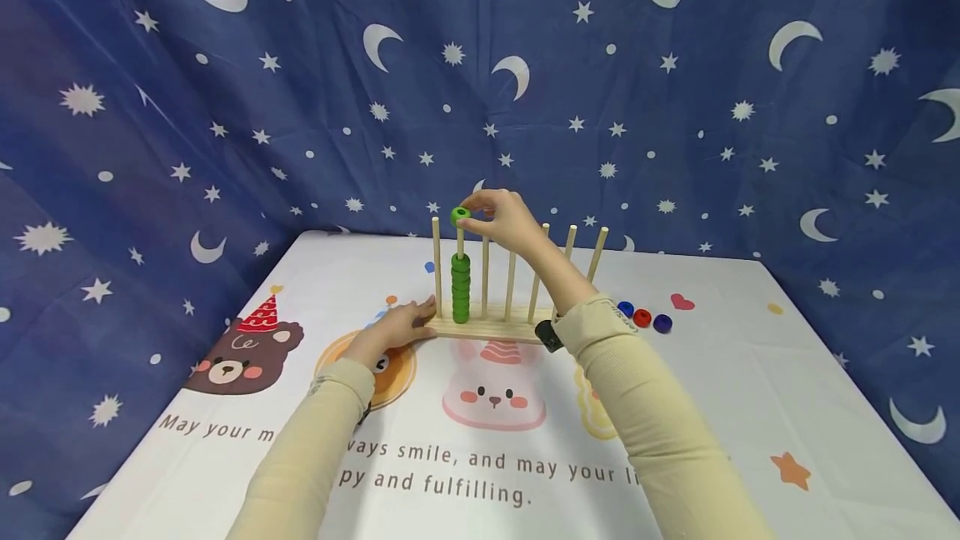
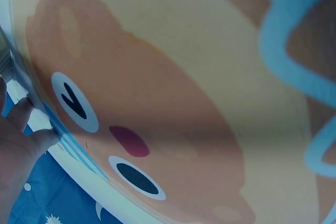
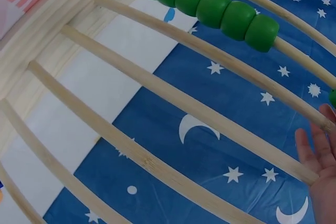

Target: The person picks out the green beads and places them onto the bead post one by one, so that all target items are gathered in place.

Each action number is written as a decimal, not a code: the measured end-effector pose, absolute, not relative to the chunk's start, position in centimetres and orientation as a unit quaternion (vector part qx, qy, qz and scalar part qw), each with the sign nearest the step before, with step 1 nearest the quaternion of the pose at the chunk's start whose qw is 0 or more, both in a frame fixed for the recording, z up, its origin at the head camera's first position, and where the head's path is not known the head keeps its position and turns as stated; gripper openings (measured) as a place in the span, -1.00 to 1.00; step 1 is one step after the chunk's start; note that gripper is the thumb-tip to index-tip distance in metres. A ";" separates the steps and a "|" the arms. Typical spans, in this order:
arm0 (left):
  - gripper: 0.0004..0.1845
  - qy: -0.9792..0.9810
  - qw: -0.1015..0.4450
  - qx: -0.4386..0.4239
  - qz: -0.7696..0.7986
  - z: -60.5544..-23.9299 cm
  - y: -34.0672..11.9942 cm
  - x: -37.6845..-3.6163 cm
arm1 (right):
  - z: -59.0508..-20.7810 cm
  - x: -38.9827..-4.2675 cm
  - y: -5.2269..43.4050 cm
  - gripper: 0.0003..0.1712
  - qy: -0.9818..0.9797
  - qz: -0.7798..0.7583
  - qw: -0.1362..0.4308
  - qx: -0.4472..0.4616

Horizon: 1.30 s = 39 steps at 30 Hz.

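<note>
A wooden rack (image 1: 487, 328) with several upright pegs stands mid-table. Its second peg from the left carries a stack of green rings (image 1: 461, 288) (image 3: 210, 8). My right hand (image 1: 501, 219) pinches one more green ring (image 1: 460, 214) at the top of that peg. My left hand (image 1: 401, 327) lies on the table with straight fingers touching the left end of the rack base. In the left wrist view only the left hand's fingers (image 2: 21, 145) and the printed cloth show. The right wrist view shows the pegs (image 3: 173, 103) close up and my right fingertips (image 3: 320, 150).
Blue, red and dark blue rings (image 1: 642, 317) lie on the table right of the rack. The table wears a white cartoon-print cloth (image 1: 495, 440). A blue star-and-moon curtain (image 1: 480, 65) hangs behind and on both sides.
</note>
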<state>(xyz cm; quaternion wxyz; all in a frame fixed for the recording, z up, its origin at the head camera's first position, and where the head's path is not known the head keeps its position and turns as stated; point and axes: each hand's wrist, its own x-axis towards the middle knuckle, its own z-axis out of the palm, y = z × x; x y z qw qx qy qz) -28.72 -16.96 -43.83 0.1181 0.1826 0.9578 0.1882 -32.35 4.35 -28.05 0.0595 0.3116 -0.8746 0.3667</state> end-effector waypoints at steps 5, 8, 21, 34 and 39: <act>-0.38 0.957 0.119 0.184 0.191 -43.9 -16.9 -28.6 | -28.1 -32.1 4.5 -0.58 -0.881 0.350 0.051 0.314; -0.38 0.957 0.110 0.192 0.187 -43.9 -16.9 -28.7 | -28.0 -32.0 4.5 -0.57 -0.882 0.343 0.051 0.318; -0.41 0.956 0.107 0.204 0.180 -44.1 -16.9 -28.5 | -28.4 -31.7 4.6 -0.59 -0.884 0.337 0.066 0.316; -0.39 0.954 0.095 0.223 0.174 -43.9 -16.9 -29.1 | -27.7 -31.7 5.2 -0.59 -0.879 0.343 0.055 0.325; -0.39 0.955 0.095 0.224 0.169 -43.6 -16.7 -29.1 | -27.7 -31.5 5.6 -0.60 -0.877 0.323 0.044 0.353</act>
